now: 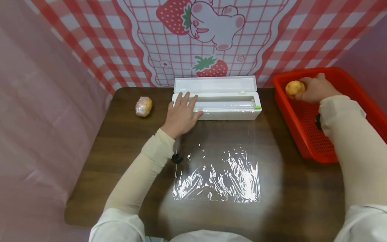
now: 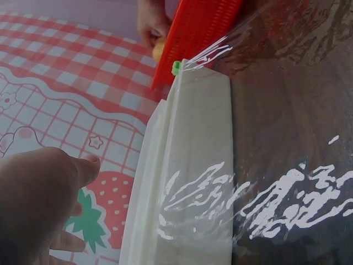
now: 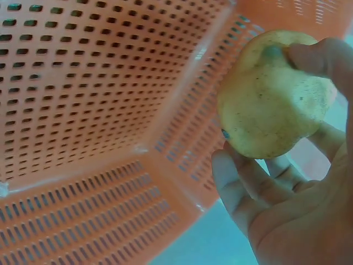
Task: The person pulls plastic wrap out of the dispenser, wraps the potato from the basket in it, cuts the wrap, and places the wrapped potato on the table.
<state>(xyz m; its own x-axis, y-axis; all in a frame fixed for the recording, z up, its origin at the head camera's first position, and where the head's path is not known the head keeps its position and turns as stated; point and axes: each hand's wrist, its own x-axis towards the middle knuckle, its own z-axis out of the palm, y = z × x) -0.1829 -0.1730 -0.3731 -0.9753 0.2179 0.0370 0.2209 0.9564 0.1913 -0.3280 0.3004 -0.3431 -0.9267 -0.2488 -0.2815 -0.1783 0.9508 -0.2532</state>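
My right hand (image 1: pixel 318 89) holds a yellow-skinned potato (image 1: pixel 294 88) above the far left corner of a red plastic basket (image 1: pixel 297 134). In the right wrist view, thumb and fingers grip this potato (image 3: pixel 265 105), whose skin has small dark spots. My left hand (image 1: pixel 181 117) lies with spread fingers over the left end of a white cling film dispenser (image 1: pixel 226 116). Its lid (image 1: pixel 214 84) stands raised, and the film roll (image 1: pixel 225 105) shows inside. From the dispenser a transparent sheet of cling film (image 1: pixel 217 178) stretches toward me across the table.
Left of the dispenser, a film-wrapped yellow item (image 1: pixel 143 107), similar in size to the potato, sits on the dark wooden table (image 1: pixel 121 151). A green slider (image 1: pixel 257 107) is at the dispenser's right end. Behind stands a red-and-white checked cloth (image 1: pixel 99 40) with strawberries.
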